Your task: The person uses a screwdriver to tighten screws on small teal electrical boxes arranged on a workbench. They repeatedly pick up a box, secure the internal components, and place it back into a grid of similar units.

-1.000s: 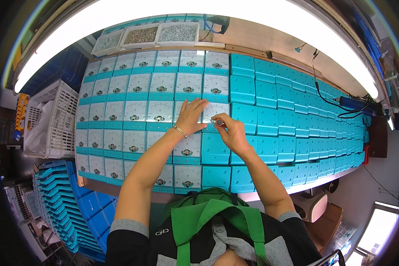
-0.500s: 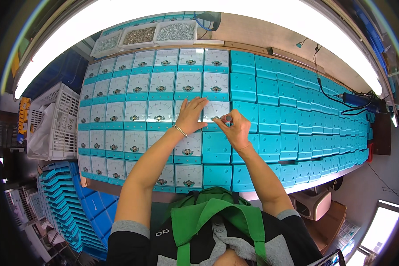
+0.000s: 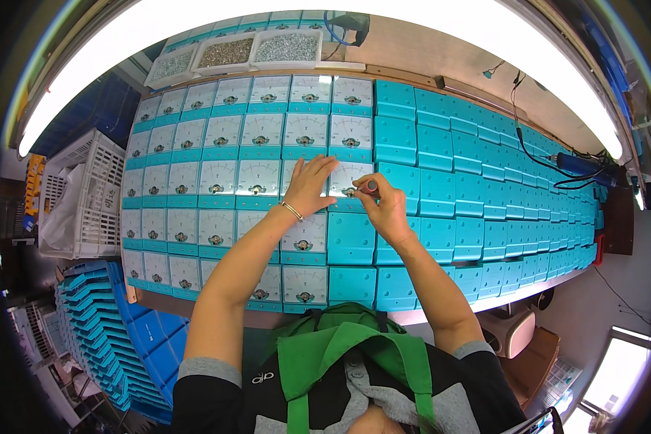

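Note:
A long workbench is covered with rows of teal panel meters (image 3: pixel 217 177), white dial faces up on the left, plain teal backs (image 3: pixel 441 188) up on the right. My left hand (image 3: pixel 309 186), a bracelet at the wrist, lies flat with fingers spread on the white-faced meters in the middle row. My right hand (image 3: pixel 383 206) grips a small screwdriver (image 3: pixel 369 187) with a dark and red handle, its tip down on the meter (image 3: pixel 347 181) beside my left fingers.
Three trays of small metal screws (image 3: pixel 231 52) stand at the bench's far edge. A white slotted crate (image 3: pixel 79 195) sits at the left, stacked blue trays (image 3: pixel 101 325) below it. A blue powered tool with a black cable (image 3: pixel 579 165) lies at the far right.
My right hand has drawn in slightly over the same meter and turned the screwdriver. My left hand has stayed pressed flat in place.

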Demonstrator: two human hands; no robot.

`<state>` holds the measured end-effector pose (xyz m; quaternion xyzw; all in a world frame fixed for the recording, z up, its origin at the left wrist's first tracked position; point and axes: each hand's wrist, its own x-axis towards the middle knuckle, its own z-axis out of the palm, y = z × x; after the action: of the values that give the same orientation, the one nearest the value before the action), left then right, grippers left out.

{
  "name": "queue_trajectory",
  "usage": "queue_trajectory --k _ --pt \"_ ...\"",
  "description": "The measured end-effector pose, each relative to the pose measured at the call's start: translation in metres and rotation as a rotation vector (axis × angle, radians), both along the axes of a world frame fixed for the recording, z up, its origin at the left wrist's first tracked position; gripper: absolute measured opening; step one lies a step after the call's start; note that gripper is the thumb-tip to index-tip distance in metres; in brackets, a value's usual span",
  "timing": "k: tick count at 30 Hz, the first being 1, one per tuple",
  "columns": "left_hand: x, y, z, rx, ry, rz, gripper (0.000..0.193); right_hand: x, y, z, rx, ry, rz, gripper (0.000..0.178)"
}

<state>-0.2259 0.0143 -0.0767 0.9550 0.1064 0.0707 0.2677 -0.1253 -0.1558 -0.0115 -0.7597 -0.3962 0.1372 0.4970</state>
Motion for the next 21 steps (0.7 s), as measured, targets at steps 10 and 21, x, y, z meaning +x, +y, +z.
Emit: queue_trajectory --k 10,21 --pt "0.000 0.000 -0.004 0.012 -0.016 0.001 0.086 0.007 -0.004 0.003 -0.015 0.091 0.042 0.016" --pt "0.003 -0.001 0.002 0.037 0.027 0.003 0.087 0.002 -0.018 0.004 0.237 0.210 -0.071 0.018"
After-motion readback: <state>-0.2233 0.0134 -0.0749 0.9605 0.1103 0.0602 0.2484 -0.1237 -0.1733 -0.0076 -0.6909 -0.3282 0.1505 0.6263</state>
